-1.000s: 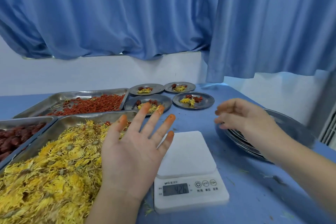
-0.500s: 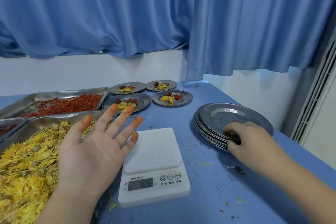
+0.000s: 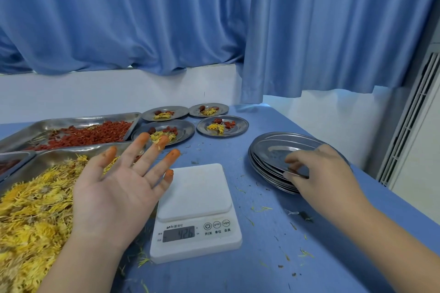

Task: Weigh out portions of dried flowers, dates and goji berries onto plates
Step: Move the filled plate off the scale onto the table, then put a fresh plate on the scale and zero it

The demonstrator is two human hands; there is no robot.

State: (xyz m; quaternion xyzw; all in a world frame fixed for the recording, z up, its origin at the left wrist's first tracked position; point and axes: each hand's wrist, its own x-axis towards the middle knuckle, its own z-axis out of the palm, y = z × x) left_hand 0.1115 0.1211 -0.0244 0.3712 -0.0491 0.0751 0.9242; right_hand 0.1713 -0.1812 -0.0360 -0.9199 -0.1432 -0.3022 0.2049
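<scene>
Dried flowers: loose yellow heap filling the near-left steel tray.
Goji berries: red layer spread in the far-left tray.
Dates: dark red, in a tray at the left edge, mostly out of view.
Filled plates: four small steel plates at the far middle, each holding flowers, a date and berries.
Plate stack: bare steel plates piled at the right, the top one tilted up at its near edge.
Scale: white, near middle, nothing on its platform, display lit.

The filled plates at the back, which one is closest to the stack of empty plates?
The front right filled plate, holding yellow flowers, a date and goji berries. It sits nearest the stack of empty plates; the other three lie farther left or behind.
</scene>
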